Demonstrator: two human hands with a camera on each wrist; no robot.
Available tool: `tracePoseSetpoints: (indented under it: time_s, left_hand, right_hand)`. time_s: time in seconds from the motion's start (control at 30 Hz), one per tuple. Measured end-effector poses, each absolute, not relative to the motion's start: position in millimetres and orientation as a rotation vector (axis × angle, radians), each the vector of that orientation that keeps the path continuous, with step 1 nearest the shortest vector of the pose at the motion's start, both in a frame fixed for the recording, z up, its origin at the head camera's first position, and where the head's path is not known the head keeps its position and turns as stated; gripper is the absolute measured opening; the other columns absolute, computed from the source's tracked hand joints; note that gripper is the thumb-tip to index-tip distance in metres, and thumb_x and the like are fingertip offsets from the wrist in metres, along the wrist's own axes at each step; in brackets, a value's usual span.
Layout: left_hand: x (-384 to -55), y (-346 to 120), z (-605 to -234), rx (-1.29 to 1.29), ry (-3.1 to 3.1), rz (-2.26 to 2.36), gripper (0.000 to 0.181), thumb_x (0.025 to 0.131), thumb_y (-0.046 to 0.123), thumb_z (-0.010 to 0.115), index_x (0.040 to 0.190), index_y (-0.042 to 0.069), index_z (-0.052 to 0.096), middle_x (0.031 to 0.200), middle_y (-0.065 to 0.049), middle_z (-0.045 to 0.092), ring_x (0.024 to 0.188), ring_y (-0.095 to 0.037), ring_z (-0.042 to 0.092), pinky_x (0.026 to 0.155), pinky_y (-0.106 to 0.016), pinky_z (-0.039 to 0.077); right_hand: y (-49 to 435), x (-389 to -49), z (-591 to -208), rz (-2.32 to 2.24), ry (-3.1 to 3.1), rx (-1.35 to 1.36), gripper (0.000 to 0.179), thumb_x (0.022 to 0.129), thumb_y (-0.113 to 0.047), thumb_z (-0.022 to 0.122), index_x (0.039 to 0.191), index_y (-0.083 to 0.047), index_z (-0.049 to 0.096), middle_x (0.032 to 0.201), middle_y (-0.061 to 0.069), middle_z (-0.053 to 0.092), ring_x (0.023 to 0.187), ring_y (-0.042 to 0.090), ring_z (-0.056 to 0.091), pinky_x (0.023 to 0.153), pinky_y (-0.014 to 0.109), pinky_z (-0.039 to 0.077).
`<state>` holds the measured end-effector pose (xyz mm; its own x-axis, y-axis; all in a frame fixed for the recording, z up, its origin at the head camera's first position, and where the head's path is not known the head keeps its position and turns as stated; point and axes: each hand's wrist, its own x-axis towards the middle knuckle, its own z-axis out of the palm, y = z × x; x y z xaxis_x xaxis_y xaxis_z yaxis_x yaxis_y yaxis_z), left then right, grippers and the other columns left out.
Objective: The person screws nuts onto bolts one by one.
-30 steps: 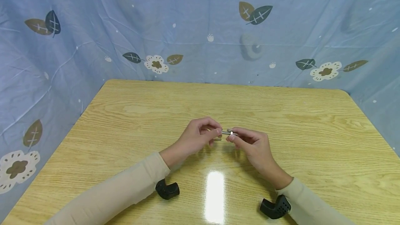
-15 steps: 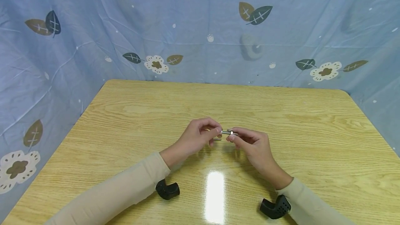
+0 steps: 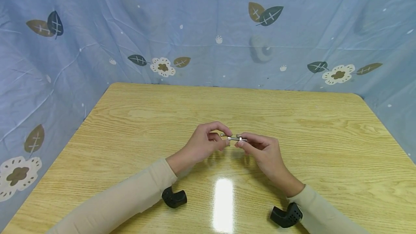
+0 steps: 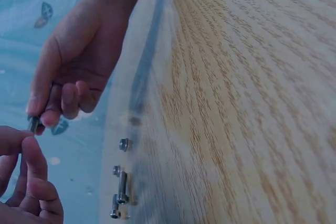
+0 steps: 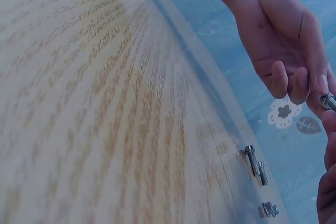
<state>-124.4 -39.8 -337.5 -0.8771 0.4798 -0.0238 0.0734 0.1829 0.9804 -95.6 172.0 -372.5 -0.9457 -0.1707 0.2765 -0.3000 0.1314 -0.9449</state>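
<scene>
A silver bolt (image 3: 234, 139) lies crosswise between both hands, held above the table. My left hand (image 3: 202, 143) has its thumb and index fingertip at the bolt's head, which shows between them. With thumb and index finger, my right hand (image 3: 265, 151) pinches a hex nut (image 3: 240, 139) on the bolt's threaded part. In the right wrist view, the bolt's head (image 5: 328, 101) appears by the left thumb tip, and the right fingers come in from the edge. The left wrist view shows both hands (image 4: 86, 40) meeting at the bolt, which the fingers mostly cover.
Beyond the hands, loose hardware lies on the wooden table (image 3: 156, 118): a longer bolt (image 4: 123, 188), a shorter bolt (image 4: 114, 206) and nut-like pieces (image 4: 125, 144). A blue patterned curtain (image 3: 208, 17) surrounds the table's back and sides.
The left thumb has slid down and the index finger slightly forward, so the bolt's head and a loose bolt behind the hand now show. The right hand stays in place.
</scene>
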Motion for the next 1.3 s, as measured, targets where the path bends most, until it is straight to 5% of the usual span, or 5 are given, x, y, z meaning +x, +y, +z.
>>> tracePoseSetpoints:
  time_s: [0.27,0.67,0.9,1.13,1.3]
  left_hand:
    - [-125.0,-37.2,-337.7,0.440,2.108,1.717,0.015,0.096,0.019,0.060,0.108,0.011,0.066,0.106,-0.007,0.065,0.082,-0.049,0.059,0.067,-0.039,0.053]
    - [-123.5,-38.7,-338.2,0.482,2.145,1.740,0.016,0.089,0.012,0.067,0.105,0.014,0.068,0.084,-0.020,0.066,0.075,-0.047,0.056,0.052,-0.025,0.038]
    - [-124.0,-37.1,-336.6,0.427,2.115,1.721,0.016,0.096,0.018,0.061,0.108,0.011,0.067,0.105,-0.005,0.067,0.076,-0.041,0.061,0.063,-0.035,0.050]
    - [-125.0,-37.2,-337.9,0.443,2.102,1.737,0.014,0.095,0.014,0.062,0.108,0.011,0.067,0.107,-0.006,0.066,0.078,-0.048,0.058,0.062,-0.034,0.050]
    - [-124.6,-38.9,-337.3,0.493,2.117,1.743,0.015,0.091,0.010,0.064,0.105,0.016,0.068,0.096,-0.019,0.066,0.077,-0.050,0.056,0.054,-0.027,0.041]
  right_hand:
    - [172.0,-95.3,-371.8,1.949,-2.295,0.480,0.022,0.091,-0.008,0.067,0.109,0.003,0.070,0.089,-0.012,0.074,0.078,0.019,0.070,0.061,0.031,0.055]
    - [171.7,-95.5,-372.9,1.952,-2.279,0.487,0.024,0.091,-0.007,0.067,0.109,0.008,0.068,0.089,-0.012,0.074,0.073,0.018,0.067,0.059,0.031,0.054]
    - [171.8,-94.4,-371.1,1.950,-2.283,0.493,0.021,0.091,-0.009,0.067,0.109,0.002,0.070,0.090,-0.012,0.074,0.076,0.020,0.069,0.060,0.031,0.054]
    - [171.6,-94.6,-371.3,1.946,-2.284,0.475,0.020,0.091,-0.009,0.066,0.108,0.002,0.071,0.089,-0.011,0.074,0.075,0.021,0.068,0.061,0.032,0.054]
    - [171.0,-93.9,-370.2,1.941,-2.290,0.454,0.020,0.091,-0.008,0.066,0.107,0.002,0.071,0.088,-0.009,0.074,0.072,0.021,0.066,0.062,0.031,0.054]
